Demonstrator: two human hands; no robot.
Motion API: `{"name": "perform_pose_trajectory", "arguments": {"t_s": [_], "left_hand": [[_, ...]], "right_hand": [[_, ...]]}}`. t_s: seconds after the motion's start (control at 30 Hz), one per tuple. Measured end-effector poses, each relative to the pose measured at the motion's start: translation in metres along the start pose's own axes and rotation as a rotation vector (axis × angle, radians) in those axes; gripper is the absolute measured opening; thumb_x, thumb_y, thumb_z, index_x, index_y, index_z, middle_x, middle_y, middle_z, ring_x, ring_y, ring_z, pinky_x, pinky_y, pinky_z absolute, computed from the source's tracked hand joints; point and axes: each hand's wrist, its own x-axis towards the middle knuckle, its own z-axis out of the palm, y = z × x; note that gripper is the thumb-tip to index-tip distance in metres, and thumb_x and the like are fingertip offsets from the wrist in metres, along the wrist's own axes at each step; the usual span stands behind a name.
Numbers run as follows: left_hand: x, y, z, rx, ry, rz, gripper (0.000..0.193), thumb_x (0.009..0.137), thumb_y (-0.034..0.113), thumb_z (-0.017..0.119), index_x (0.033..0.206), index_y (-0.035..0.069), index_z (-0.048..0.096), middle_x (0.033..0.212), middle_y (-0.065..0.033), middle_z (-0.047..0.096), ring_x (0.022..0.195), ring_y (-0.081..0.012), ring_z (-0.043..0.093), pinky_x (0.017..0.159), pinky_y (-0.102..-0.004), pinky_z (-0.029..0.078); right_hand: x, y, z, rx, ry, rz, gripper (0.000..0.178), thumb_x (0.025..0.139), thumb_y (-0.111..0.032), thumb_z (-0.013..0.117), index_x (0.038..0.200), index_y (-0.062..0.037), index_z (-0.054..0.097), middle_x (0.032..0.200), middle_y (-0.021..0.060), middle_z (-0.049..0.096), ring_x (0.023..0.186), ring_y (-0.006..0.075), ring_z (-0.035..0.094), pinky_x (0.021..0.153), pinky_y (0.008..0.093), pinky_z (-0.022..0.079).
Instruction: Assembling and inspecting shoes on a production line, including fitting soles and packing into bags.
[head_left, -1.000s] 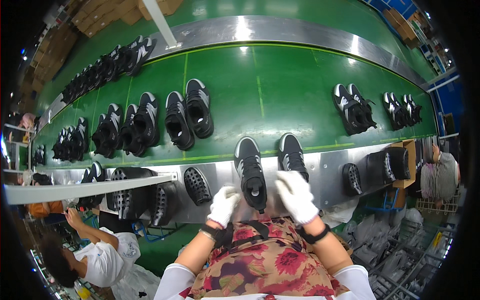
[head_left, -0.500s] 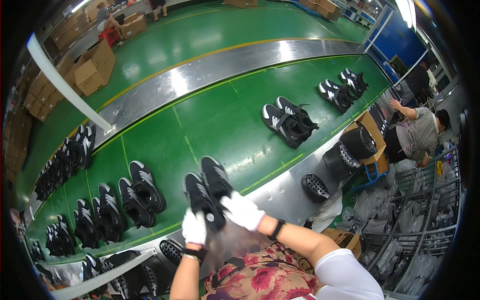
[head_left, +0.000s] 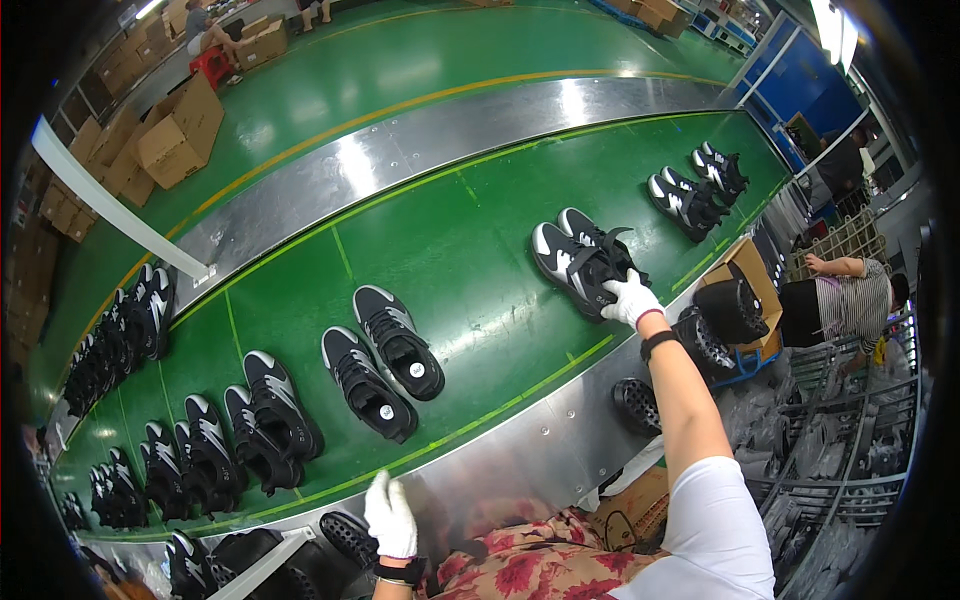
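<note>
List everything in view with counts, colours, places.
Belt: one, green, centre.
Ledges: two, silver, beside belt.
Centre pair of shoes: one, black-grey, on belt.
Touched pair: one, black-silver, on belt.
Other shoes: many, black-silver, left and far right.
Perforated forms: several, black, near ledge.
Cartons: many, brown, both sides.
Stool: one, red, upper left.
Plastic bags: many, clear, lower right.
Other people: several, mixed clothing, edges.
Floral garment: one, red, bottom.
Left hand: one, white-gloved, by near ledge.
Right hand: one, white-gloved, at touched pair.

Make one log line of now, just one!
Left hand: empty, by metal ledge | Right hand: at black shoes' heels | Shoes on: green surface
</note>
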Motion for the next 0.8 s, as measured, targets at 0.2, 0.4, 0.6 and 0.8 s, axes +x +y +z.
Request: {"name": "perform_pose_trajectory", "arguments": {"t_s": [0.2,0.4,0.6,0.8], "left_hand": [[-0.001,0.026,0.001,0.155,-0.082,0.212,0.033,0.096,0.016,0.059,0.125,-0.002,0.062,0.119,-0.0198,0.067,0.108,-0.0319,0.064,0.097,-0.0386,0.049],[-0.012,0.07,0.012,-0.068,-0.505,-0.023,0.074,0.09,0.031,0.071,0.146,-0.005,0.04,0.136,-0.0252,0.056,0.122,-0.0326,0.059,0.102,-0.0389,0.048],[-0.04,0.068,0.028,0.032,-0.589,0.095,0.113,0.074,0.042,0.082,0.154,-0.004,0.017,0.151,-0.0304,0.034,0.14,-0.0441,0.035,0.116,-0.0446,0.032],[-0.05,0.024,0.028,-0.259,-0.579,0.169,0.089,0.077,0.005,0.072,0.152,0.001,0.025,0.146,-0.0213,0.043,0.134,-0.0322,0.045,0.113,-0.0396,0.037]], "right_hand": [[-0.025,-0.052,0.011,0.052,0.084,-0.297,0.032,0.079,-0.032,0.073,0.103,-0.0119,0.071,0.108,0.0293,0.059,0.095,0.0441,0.063,0.088,0.0478,0.053],[-0.196,-0.112,0.015,0.128,0.005,-0.479,0.026,0.086,-0.032,0.065,0.099,-0.0089,0.066,0.097,0.0277,0.062,0.081,0.0419,0.066,0.072,0.05,0.055],[-0.346,-0.128,0.045,0.265,-0.424,-0.636,0.036,0.09,-0.038,0.062,0.114,-0.0101,0.059,0.106,0.0344,0.057,0.075,0.044,0.067,0.068,0.0495,0.056],[-0.343,-0.082,0.055,0.568,-0.297,-0.665,0.043,0.096,-0.039,0.054,0.129,-0.0117,0.058,0.115,0.0254,0.061,0.1,0.0422,0.063,0.09,0.048,0.051]]}}
